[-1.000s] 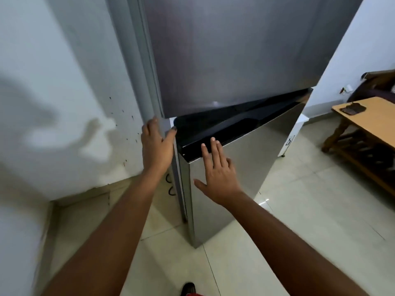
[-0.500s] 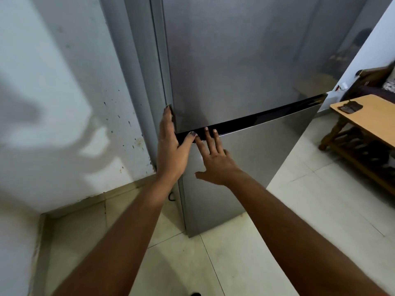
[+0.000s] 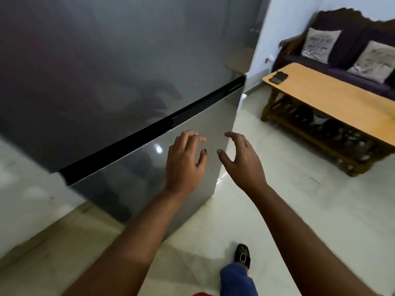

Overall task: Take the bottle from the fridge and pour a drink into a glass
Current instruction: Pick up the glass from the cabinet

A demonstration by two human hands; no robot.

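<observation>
Fridge [image 3: 106,60] fills the upper left of the frame, both doors closed, black gap strip [image 3: 149,130] running diagonally between them. No bottle or glass visible. Your left hand [image 3: 183,161] is at centre, in front of the lower door, grip released, fingers curled, holding nothing. Your right hand [image 3: 241,161] is just beside it, grip also released. Wooden surface [image 3: 320,92] sits at right, a dark object [image 3: 278,77] on its near corner.

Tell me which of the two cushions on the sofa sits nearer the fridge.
The left cushion, beside the sofa's wooden armrest. The right cushion lies farther from the fridge, toward the picture's right edge.
</observation>
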